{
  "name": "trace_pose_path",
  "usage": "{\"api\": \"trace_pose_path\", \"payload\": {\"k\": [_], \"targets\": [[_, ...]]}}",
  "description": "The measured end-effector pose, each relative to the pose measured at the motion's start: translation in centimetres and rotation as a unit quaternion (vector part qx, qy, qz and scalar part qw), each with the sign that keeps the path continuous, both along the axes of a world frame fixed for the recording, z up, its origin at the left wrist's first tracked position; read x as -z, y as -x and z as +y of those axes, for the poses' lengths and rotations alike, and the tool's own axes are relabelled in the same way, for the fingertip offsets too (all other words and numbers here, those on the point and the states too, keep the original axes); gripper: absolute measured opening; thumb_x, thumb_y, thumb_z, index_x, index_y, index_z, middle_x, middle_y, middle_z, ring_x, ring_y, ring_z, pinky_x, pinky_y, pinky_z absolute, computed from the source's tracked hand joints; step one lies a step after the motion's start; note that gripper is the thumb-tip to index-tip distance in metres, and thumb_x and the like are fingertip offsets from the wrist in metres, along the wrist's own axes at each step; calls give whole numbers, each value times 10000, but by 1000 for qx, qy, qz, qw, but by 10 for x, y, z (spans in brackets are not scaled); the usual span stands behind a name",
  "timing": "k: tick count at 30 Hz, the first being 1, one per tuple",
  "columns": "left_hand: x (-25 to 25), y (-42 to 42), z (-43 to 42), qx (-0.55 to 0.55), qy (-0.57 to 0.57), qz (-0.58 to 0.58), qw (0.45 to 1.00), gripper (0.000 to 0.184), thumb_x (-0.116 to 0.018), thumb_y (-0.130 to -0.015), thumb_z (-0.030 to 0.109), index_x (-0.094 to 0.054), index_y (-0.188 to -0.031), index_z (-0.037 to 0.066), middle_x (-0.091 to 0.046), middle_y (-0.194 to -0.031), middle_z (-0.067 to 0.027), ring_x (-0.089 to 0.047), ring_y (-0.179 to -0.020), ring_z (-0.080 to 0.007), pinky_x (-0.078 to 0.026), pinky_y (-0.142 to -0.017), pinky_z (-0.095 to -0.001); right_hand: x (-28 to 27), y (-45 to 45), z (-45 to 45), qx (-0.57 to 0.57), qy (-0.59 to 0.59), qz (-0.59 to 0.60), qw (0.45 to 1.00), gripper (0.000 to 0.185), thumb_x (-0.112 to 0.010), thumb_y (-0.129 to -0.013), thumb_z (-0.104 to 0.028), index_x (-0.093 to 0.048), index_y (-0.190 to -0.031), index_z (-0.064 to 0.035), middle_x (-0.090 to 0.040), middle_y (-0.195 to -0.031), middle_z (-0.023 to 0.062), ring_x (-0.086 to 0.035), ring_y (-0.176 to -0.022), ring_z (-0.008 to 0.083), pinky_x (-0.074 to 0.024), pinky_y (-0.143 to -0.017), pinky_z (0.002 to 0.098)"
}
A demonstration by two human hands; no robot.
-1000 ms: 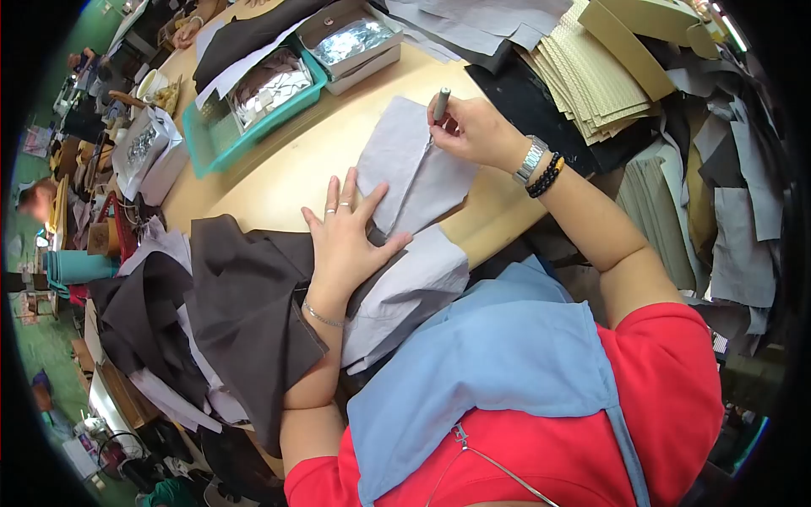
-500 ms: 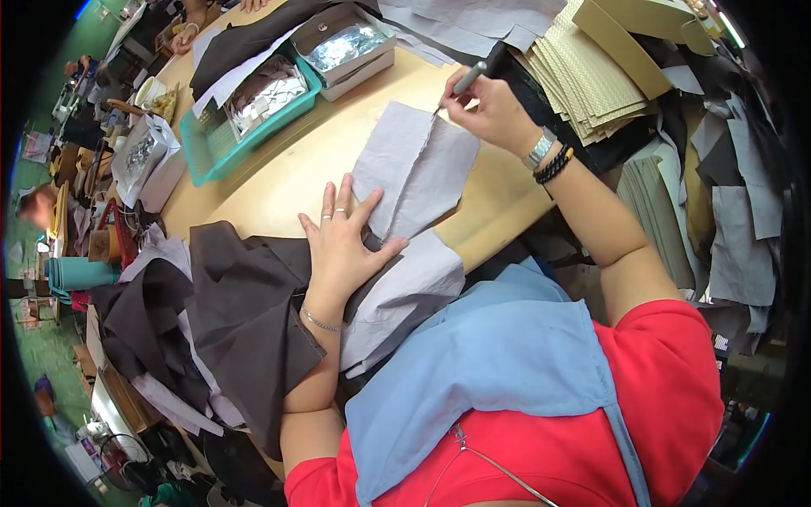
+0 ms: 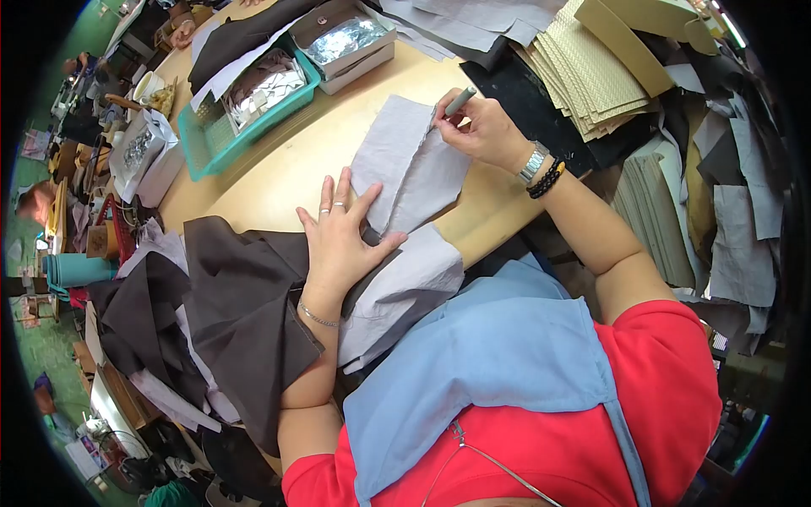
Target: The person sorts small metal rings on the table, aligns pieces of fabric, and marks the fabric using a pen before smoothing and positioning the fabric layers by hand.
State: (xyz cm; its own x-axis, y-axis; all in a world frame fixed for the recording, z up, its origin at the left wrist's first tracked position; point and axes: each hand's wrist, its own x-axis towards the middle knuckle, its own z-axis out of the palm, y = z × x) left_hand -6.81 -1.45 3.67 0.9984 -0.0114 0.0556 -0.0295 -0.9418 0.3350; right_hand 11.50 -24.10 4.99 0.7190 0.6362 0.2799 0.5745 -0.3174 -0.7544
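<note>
My right hand (image 3: 483, 131) is closed around a grey pen (image 3: 460, 101), held over the upper part of a light grey fabric piece (image 3: 427, 169). The fingers hide the pen's tip. A raised seam or folded edge runs lengthwise down the fabric. My left hand (image 3: 342, 237) lies spread, fingers apart, at the fabric's lower left edge. Beneath and beside that hand are dark brown cloth (image 3: 245, 287) and another crumpled light grey piece (image 3: 405, 283), which hangs toward my blue apron (image 3: 481, 338).
A teal basket (image 3: 203, 156) with small pale pieces stands at the back left, beside a white box (image 3: 359, 63) holding something shiny. Quilted gold sheets (image 3: 562, 76) are stacked at right, near folded grey cloth (image 3: 650, 220). Another person's hand (image 3: 182, 34) shows at far left.
My right hand and the pen have moved a little toward me along the fabric's seam. My left hand stays spread in nearly the same place.
</note>
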Motion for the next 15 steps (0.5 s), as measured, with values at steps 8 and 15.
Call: {"api": "trace_pose_path", "payload": {"k": [8, 15], "targets": [[-1, 0, 0, 1, 0, -2, 1000, 782, -757, -666, 612, -575, -1337, 254, -334, -1539, -162, -272, -1430, -391, -173, -1017, -755, -1, 0, 0, 3, -38, 20, 999, 107, -621, -880, -32, -550, -960, -36, -628, -868, 5, -612, -768, 62, -555, -661, 218], [-1, 0, 0, 2, 1, -4, 1000, 780, -759, -665, 612, -578, -1334, 252, -337, -1538, -160, -276, -1429, -390, -177, -1017, -755, 9, -3, 2, 9, -36, 14, 999, 100, -632, -870, -51, -560, -939, -44, -635, -819, 8, -627, -729, 79, -539, -626, 230]]}}
